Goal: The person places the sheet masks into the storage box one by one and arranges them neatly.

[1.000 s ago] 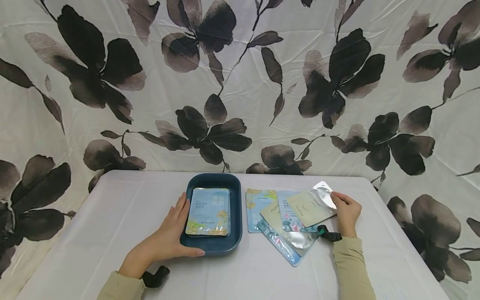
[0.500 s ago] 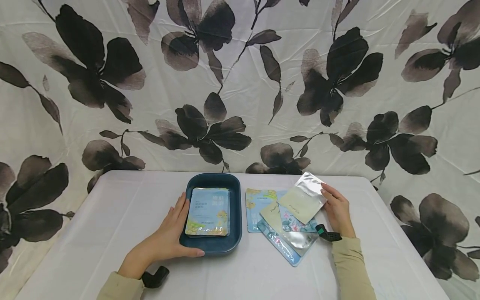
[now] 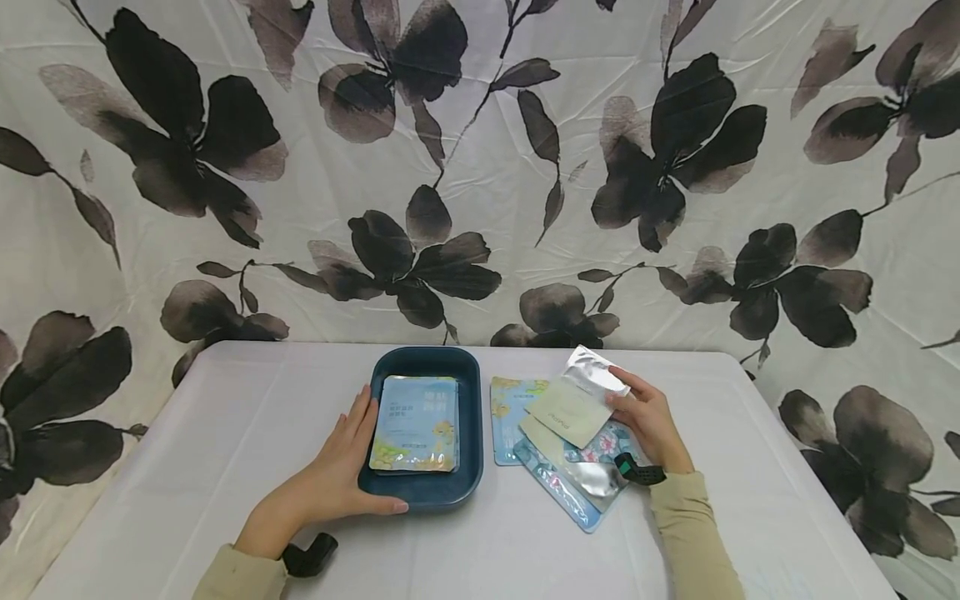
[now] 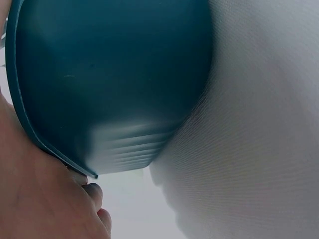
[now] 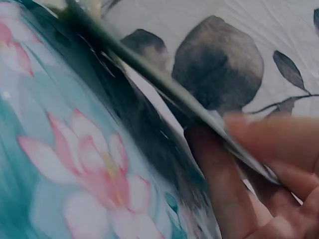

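Observation:
My left hand (image 3: 330,475) rests along the left side of a dark blue tray (image 3: 471,433), fingers straight by the rim and thumb at the near corner. In the left wrist view, the tray's outer wall (image 4: 109,74) fills much of the picture. Blue face mask packets (image 3: 415,425) lie stacked inside it. With thumb and fingers, my right hand (image 3: 648,421) pinches the silver end of a pale green face mask packet (image 3: 567,412), above a loose pile. Under it shows a lotus-printed packet (image 5: 94,174), partly covered.
A blue packet with yellow flowers (image 3: 506,408), another pale green one with a silver end (image 3: 600,482) and a blue one (image 3: 564,493) overlap right of the tray. The white table (image 3: 285,392) ends at a floral cloth (image 3: 525,250) behind.
My right hand has carried the pale green packet leftward over the pile, uncovering more of the lotus packet's right side. My left hand and the tray have stayed in place.

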A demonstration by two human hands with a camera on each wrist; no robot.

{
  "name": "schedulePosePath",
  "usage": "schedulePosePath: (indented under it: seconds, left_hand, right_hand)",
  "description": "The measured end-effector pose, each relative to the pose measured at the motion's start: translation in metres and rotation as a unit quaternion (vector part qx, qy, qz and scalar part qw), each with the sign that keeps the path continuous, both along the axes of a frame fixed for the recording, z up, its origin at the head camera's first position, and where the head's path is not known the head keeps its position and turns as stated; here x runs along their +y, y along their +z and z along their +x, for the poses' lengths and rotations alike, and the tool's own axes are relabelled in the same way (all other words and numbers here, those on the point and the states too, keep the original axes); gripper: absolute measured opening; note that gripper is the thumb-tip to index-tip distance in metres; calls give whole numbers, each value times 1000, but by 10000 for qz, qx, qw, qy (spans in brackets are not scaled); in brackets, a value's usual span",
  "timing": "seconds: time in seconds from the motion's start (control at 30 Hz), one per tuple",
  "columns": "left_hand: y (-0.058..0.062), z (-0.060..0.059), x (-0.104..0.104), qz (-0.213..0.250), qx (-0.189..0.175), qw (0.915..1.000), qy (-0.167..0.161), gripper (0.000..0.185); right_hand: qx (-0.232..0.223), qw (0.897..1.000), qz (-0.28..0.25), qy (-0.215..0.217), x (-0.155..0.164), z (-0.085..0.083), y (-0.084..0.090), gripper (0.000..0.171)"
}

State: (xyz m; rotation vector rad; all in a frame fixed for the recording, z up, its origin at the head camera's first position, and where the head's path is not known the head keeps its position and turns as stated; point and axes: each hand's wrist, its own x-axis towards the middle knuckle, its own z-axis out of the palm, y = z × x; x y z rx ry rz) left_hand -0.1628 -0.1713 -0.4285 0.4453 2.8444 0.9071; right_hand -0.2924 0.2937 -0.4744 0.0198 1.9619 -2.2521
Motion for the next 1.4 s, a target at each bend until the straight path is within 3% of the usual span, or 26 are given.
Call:
schedulePosePath:
  seconds: [0.27, 0.57, 1.1, 1.4]
  left_hand:
    - [0, 0, 0, -13, 9, 10000, 8, 148]
    - [0, 0, 0, 21, -38, 10000, 22, 148]
    - [2, 1, 1, 34, 18, 10000, 26, 147]
    - [3, 0, 2, 128, 48, 9999, -17, 145]
  right_hand:
    - [-189, 9998, 98, 48, -14, 3, 1, 62]
    - [-458, 9965, -634, 278, -30, 3, 8, 60]
    - [-320, 9830, -1131, 1407, -74, 8, 29, 61]
    - [-326, 9798, -891, 1760, -101, 8, 33, 58]
